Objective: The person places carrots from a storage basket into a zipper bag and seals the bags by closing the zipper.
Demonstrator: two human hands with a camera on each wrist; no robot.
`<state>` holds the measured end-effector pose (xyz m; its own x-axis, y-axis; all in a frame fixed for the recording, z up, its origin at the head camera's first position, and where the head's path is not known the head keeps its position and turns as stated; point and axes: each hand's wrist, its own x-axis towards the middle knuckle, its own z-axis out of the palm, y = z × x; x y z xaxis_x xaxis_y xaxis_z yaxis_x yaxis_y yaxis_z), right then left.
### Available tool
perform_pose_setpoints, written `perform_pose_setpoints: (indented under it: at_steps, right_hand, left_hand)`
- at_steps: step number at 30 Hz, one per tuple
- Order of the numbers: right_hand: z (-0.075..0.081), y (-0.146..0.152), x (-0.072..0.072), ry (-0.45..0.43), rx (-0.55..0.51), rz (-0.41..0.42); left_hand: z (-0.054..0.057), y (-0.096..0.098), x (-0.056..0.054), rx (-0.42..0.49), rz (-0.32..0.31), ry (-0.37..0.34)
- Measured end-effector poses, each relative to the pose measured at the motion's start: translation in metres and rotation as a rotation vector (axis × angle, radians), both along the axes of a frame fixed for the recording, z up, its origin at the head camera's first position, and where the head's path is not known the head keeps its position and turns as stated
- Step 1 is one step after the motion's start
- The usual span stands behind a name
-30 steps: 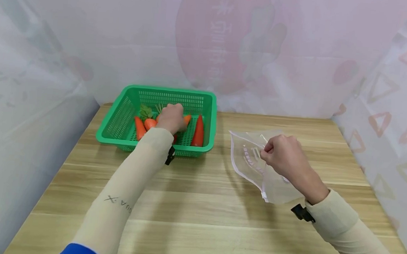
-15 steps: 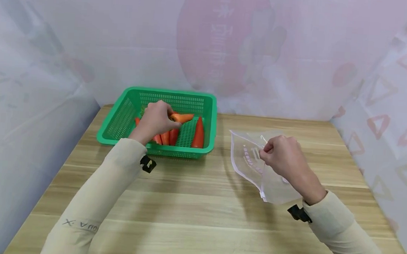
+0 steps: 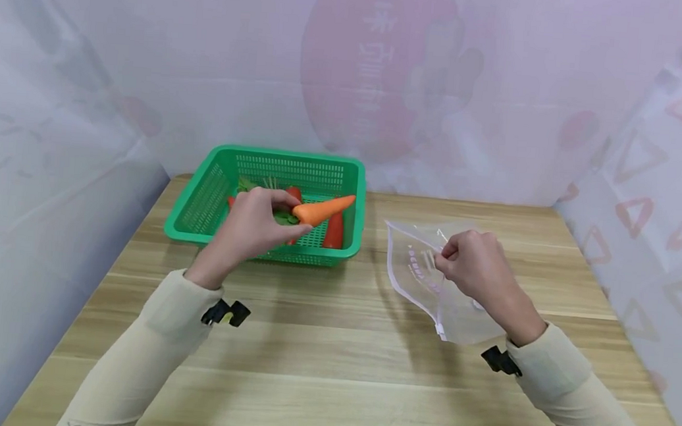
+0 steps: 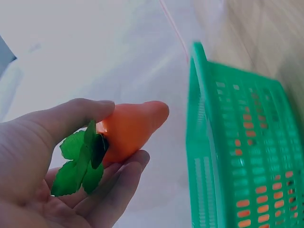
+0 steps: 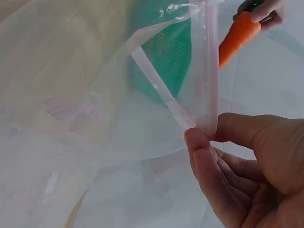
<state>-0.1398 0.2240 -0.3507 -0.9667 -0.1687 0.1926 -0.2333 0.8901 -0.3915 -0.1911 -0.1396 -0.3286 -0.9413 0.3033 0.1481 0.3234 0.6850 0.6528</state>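
An orange carrot [image 3: 324, 210] with green leaves [image 4: 80, 161] at its thick end is pinched between the thumb and fingers of my left hand [image 3: 254, 223]. In the head view its tip points right, over the right side of a green plastic basket [image 3: 355, 174]. A clear zip bag [image 3: 414, 264] with a pale pink zip edge hangs from my right hand [image 3: 480, 265]. In the right wrist view, the thumb and fingers of that hand grip the bag's zip edge [image 5: 211, 71]. The bag's mouth gapes toward the left, its slider at the lower corner.
Inside the basket lie a red pepper-like vegetable [image 3: 334, 231] and other red and green pieces, partly hidden by the left hand. The wooden table [image 3: 330, 370] meets printed cloth walls [image 3: 239, 54] at the back and sides.
My left hand has come up out of the basket with the carrot, which now points right above the basket. My right hand keeps its hold on the bag, almost unmoved.
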Motion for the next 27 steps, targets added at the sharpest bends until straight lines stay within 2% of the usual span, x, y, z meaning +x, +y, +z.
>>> perform_pose_setpoints:
  at_steps: [6,13,21,27]
  right_hand:
    - [0.003,0.001,-0.001,0.030,0.032,0.007]
    - [0.005,0.003,-0.001,0.020,0.037,0.018]
    - [0.007,0.004,0.002,0.001,0.040,0.018]
    - [0.007,0.004,0.002,-0.013,0.046,0.022]
  left_hand:
    - [0.000,0.006,0.024,0.048,-0.090,0.012]
    - [-0.012,0.020,0.044,0.106,-0.174,-0.039]
    - [-0.035,0.049,0.051,0.137,-0.252,-0.074]
    - [-0.055,0.076,0.047,0.134,-0.297,-0.052]
